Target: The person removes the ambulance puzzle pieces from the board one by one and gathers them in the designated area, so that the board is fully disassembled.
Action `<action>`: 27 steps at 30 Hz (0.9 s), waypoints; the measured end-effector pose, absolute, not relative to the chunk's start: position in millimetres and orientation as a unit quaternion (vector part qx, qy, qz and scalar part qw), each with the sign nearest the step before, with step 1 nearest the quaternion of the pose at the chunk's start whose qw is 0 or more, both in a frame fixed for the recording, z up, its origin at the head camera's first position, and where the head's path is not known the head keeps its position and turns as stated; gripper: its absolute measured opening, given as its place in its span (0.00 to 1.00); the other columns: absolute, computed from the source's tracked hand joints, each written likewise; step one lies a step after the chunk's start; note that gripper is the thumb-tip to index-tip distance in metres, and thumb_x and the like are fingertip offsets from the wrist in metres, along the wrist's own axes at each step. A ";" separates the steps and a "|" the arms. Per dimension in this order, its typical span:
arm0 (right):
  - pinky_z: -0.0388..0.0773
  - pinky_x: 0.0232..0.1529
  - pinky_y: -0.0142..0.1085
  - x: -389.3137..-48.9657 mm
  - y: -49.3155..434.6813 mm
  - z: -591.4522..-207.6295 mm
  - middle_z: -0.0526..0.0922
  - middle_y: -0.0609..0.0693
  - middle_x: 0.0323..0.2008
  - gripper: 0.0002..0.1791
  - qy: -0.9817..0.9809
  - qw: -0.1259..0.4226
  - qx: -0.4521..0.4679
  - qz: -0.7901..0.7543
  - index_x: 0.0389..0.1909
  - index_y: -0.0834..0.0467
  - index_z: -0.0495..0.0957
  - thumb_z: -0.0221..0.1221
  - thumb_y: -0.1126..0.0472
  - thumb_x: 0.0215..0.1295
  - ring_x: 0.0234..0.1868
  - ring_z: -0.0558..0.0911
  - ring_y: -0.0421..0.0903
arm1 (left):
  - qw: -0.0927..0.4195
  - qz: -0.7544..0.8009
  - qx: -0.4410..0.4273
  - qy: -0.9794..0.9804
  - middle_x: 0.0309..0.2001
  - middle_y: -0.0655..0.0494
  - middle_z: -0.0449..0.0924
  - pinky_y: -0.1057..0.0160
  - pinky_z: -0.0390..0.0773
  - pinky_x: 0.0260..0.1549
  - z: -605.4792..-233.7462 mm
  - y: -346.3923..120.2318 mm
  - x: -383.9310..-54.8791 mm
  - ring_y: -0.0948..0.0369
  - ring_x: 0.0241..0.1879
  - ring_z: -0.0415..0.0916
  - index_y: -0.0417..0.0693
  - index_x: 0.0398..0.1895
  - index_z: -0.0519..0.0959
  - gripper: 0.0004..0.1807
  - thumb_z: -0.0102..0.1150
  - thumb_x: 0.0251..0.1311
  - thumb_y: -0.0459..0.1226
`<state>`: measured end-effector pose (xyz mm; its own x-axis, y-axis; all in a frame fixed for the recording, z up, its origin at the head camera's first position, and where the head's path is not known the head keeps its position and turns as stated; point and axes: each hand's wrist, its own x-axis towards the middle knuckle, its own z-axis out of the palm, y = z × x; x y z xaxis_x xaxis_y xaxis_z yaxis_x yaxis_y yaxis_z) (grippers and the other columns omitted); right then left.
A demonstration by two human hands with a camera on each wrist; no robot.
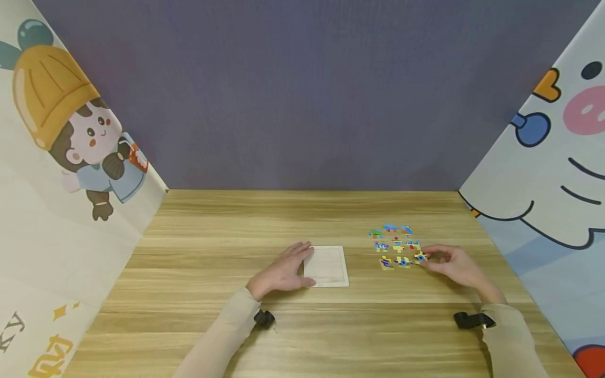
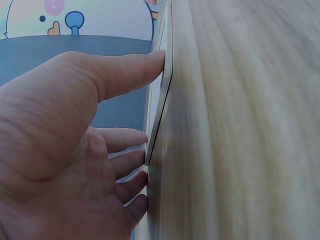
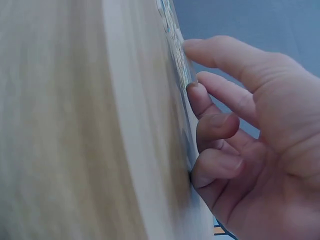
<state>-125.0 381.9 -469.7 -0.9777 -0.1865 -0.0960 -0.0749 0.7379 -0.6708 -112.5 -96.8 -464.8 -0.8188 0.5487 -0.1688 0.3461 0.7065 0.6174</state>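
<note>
A pale square puzzle tray [image 1: 325, 266] lies flat on the table. My left hand [image 1: 285, 269] rests at its left side, thumb on the near edge and fingertips at the far left corner, the fingers fairly straight. In the left wrist view the thumb [image 2: 132, 72] touches the tray's rim. Right of the tray lie several colourful jigsaw pieces [image 1: 398, 249] in loose rows. At their right end my right hand [image 1: 456, 266] pinches a yellow and blue jigsaw piece [image 1: 420, 256] between thumb and index finger, at table level. In the right wrist view its other fingers [image 3: 217, 167] are curled.
The wood-grain table [image 1: 189, 236] meets a grey-blue back panel [image 1: 302, 94]. Side panels printed with a cartoon child [image 1: 101, 131] and a pig-nosed figure [image 1: 567, 184] stand left and right. Each wrist wears a black camera mount [image 1: 264, 318].
</note>
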 end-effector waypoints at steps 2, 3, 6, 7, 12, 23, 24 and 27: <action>0.72 0.30 0.32 -125.4 382.7 -470.8 0.87 0.59 0.53 0.27 0.930 0.079 -0.071 -0.352 0.63 0.61 0.83 0.71 0.51 0.69 0.28 0.73 0.36 | 0.174 0.294 0.247 0.907 0.87 0.47 0.50 0.41 0.47 0.86 -464.0 -97.1 -112.7 0.46 0.87 0.43 0.42 0.84 0.58 0.47 0.69 0.68 0.48; 0.71 0.29 0.33 -125.9 383.1 -471.8 0.88 0.60 0.53 0.27 0.930 0.078 -0.071 -0.351 0.63 0.62 0.83 0.71 0.51 0.69 0.26 0.72 0.36 | 0.173 0.292 0.247 0.907 0.87 0.47 0.50 0.41 0.47 0.86 -464.0 -97.2 -112.9 0.46 0.87 0.43 0.42 0.84 0.58 0.47 0.69 0.68 0.48; 0.71 0.28 0.32 -126.6 383.1 -473.5 0.87 0.62 0.54 0.26 0.931 0.075 -0.077 -0.349 0.62 0.63 0.83 0.71 0.53 0.69 0.25 0.71 0.36 | 0.173 0.289 0.248 0.908 0.87 0.47 0.49 0.42 0.47 0.86 -465.0 -97.3 -113.8 0.46 0.87 0.43 0.42 0.84 0.58 0.47 0.68 0.69 0.49; 0.72 0.29 0.32 -126.6 383.0 -473.8 0.87 0.63 0.55 0.25 0.930 0.075 -0.078 -0.350 0.62 0.63 0.84 0.71 0.54 0.69 0.26 0.72 0.36 | 0.173 0.288 0.249 0.908 0.87 0.47 0.49 0.42 0.47 0.86 -465.3 -97.2 -114.0 0.46 0.87 0.43 0.42 0.84 0.58 0.47 0.68 0.69 0.49; 0.73 0.30 0.31 -124.9 383.4 -474.2 0.85 0.66 0.59 0.26 0.929 0.085 -0.073 -0.353 0.63 0.64 0.83 0.70 0.54 0.70 0.28 0.73 0.35 | 0.175 0.290 0.251 0.907 0.87 0.47 0.49 0.42 0.47 0.86 -466.4 -96.4 -114.6 0.46 0.87 0.42 0.42 0.85 0.58 0.47 0.68 0.69 0.49; 0.75 0.37 0.30 -123.1 383.9 -469.6 0.85 0.64 0.61 0.28 0.936 0.085 -0.055 -0.338 0.64 0.61 0.83 0.69 0.47 0.71 0.37 0.77 0.35 | 0.174 0.290 0.251 0.907 0.87 0.49 0.49 0.42 0.48 0.86 -467.2 -95.4 -114.3 0.47 0.87 0.42 0.43 0.85 0.58 0.48 0.68 0.69 0.49; 0.76 0.39 0.29 -123.8 383.1 -468.2 0.85 0.64 0.61 0.28 0.936 0.080 -0.052 -0.339 0.64 0.60 0.83 0.68 0.46 0.72 0.40 0.78 0.34 | 0.175 0.290 0.251 0.907 0.87 0.50 0.49 0.42 0.47 0.86 -467.2 -95.7 -114.5 0.47 0.87 0.42 0.43 0.85 0.58 0.48 0.68 0.69 0.50; 0.81 0.42 0.29 -126.0 378.2 -462.4 0.85 0.64 0.62 0.27 0.929 0.068 -0.052 -0.359 0.65 0.61 0.82 0.66 0.47 0.74 0.45 0.81 0.32 | 0.173 0.301 0.251 0.904 0.88 0.50 0.48 0.42 0.47 0.86 -467.8 -97.4 -115.2 0.47 0.87 0.42 0.43 0.85 0.57 0.48 0.68 0.69 0.50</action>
